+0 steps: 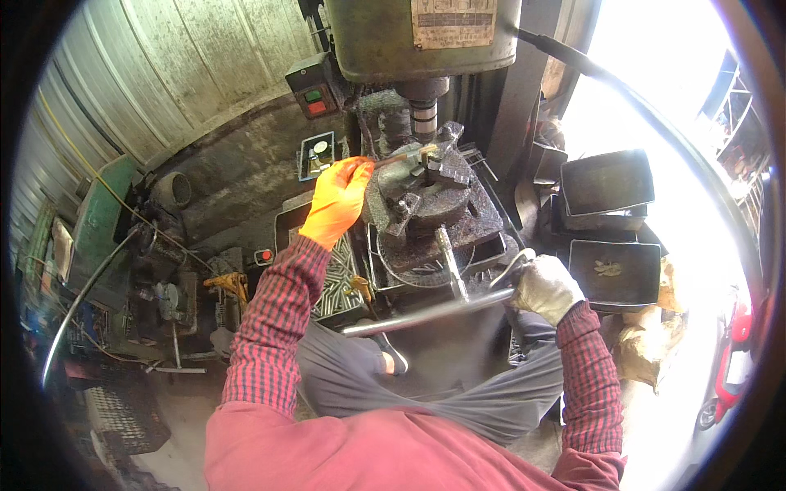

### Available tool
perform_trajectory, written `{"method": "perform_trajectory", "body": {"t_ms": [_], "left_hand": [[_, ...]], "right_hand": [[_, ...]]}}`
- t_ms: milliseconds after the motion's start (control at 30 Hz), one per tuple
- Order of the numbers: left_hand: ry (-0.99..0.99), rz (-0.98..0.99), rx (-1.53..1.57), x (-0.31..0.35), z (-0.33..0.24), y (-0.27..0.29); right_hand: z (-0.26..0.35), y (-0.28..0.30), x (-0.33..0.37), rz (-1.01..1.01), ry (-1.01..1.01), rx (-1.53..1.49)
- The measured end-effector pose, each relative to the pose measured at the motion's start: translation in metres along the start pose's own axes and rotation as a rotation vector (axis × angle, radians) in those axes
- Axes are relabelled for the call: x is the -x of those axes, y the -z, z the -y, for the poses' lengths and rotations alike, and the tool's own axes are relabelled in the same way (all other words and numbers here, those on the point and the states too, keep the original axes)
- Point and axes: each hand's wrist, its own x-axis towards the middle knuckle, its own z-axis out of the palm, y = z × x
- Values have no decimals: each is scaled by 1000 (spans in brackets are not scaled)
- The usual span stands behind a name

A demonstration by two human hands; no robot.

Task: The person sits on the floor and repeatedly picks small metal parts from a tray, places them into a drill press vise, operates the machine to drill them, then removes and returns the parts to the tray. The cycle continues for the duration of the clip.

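My left hand [338, 196], in an orange glove, is closed on a thin brush [401, 155]. Its pale tip reaches over the round metal fixture [432, 200] on the drill press table, beside a small upright post [425, 159]. Above the fixture hangs the drill press chuck [423, 110]. My right hand [548, 288], in a whitish glove, is closed around the right end of a long metal bar handle [417, 317]. A rod [452, 263] joins that handle to the fixture. A bent metal piece [512, 266] shows just above the right glove.
Left of the fixture, a bin of metal pins [337, 282] stands below my left forearm. A switch box [313, 90] with green and red buttons is at the back. Dark trays [607, 184] are stacked at right. Another machine [168, 245] stands far left. A thick cable [639, 94] arcs along the right.
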Motion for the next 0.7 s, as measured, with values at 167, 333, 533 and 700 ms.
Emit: {"method": "perform_trajectory", "body": {"t_ms": [167, 333, 533, 700], "left_hand": [[-112, -48, -193, -10, 32, 20], [75, -269, -243, -19, 88, 105], [62, -419, -777, -38, 123, 138], [329, -309, -1030, -41, 120, 122]], "right_hand": [[1, -1, 1, -24, -12, 33], [0, 1, 3, -33, -34, -23], [10, 12, 1, 9, 7, 43], [16, 13, 2, -66, -33, -155]]}}
